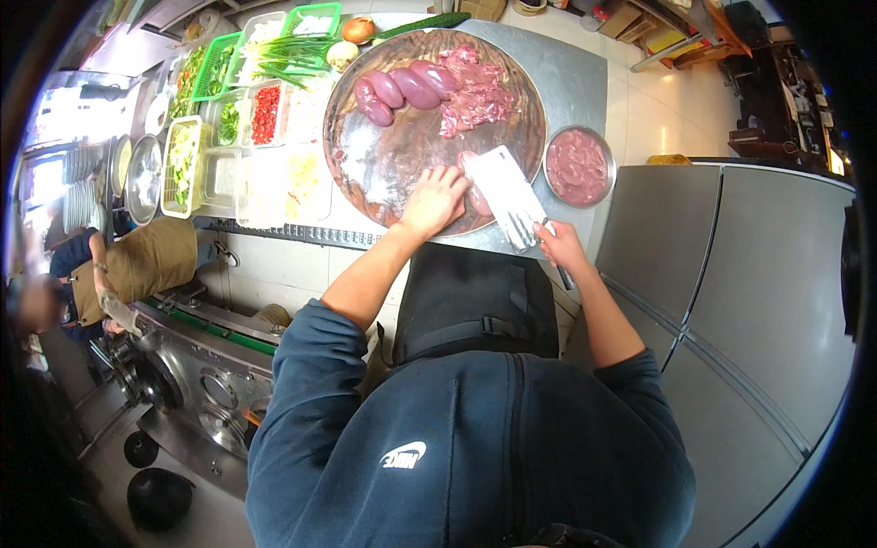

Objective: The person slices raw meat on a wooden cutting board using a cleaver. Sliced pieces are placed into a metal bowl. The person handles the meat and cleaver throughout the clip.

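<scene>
My right hand (563,248) grips the handle of a broad cleaver (507,195). Its wet blade slants over the near right edge of a round wooden chopping board (384,164). Partly under the blade lies a piece of pink, kidney-like meat (477,200). My left hand (436,200) is on the board just left of that piece, fingers bent; their tips are at its edge, and whether they grip it is hidden. Several whole dark-pink kidneys (413,89) lie in a row towards the back of the board. A heap of cut trimmings (477,96) touches the row's right end.
A round metal bowl of sliced meat (579,168) stands right of the board. Tubs of chopped red pepper (266,115) and greens (229,123) fill the left side. Onions (358,31) and a cucumber (431,24) lie behind. Grey cabinet doors (661,226) are at right; another person (130,274) is at left.
</scene>
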A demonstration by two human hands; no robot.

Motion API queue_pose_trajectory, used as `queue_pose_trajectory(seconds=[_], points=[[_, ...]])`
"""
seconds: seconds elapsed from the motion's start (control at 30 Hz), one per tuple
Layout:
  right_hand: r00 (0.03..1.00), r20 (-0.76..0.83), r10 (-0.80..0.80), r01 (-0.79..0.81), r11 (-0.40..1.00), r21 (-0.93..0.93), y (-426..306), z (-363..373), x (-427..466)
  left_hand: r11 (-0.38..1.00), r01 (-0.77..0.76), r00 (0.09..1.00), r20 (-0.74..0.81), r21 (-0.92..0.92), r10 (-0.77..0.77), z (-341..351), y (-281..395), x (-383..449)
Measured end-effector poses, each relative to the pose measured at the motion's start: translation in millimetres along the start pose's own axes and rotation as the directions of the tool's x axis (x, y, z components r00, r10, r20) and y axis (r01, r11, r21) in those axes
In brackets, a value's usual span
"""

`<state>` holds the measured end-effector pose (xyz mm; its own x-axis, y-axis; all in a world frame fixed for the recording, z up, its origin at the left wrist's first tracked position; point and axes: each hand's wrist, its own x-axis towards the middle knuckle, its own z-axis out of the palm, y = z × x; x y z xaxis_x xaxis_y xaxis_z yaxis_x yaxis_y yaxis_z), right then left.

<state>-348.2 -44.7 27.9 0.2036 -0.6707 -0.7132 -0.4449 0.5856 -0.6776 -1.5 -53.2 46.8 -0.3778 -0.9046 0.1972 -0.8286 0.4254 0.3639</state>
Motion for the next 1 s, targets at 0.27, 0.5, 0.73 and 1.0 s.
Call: queue_pose_trajectory(seconds=[0.27,0.5,0.73,1.0], points=[[0.999,0.008,0.043,-0.043,0.994,0.100,-2.2,2.4,-5.7,0.993,-0.102,0.989,0.097,-0.065,0.108,5.6,-13.1,11.8],[0.999,-0.037,-0.015,0.016,0.999,0.030,4.4,10.7,-13.4,0.977,-0.130,0.990,0.041,-0.167,0.138,-2.1,-27.5,-6.3],[0.981,-0.105,-0.165,0.157,0.984,-0.079,9.4,42.4,-29.6,0.975,-0.086,0.994,-0.083,-0.203,0.071,5.6,-27.3,-14.5],[0.840,-0.283,-0.463,0.259,0.801,-0.540,-26.6,78.1,-51.9,0.963,-0.120,0.989,-0.113,-0.243,0.095,4.7,-30.1,-18.0]])
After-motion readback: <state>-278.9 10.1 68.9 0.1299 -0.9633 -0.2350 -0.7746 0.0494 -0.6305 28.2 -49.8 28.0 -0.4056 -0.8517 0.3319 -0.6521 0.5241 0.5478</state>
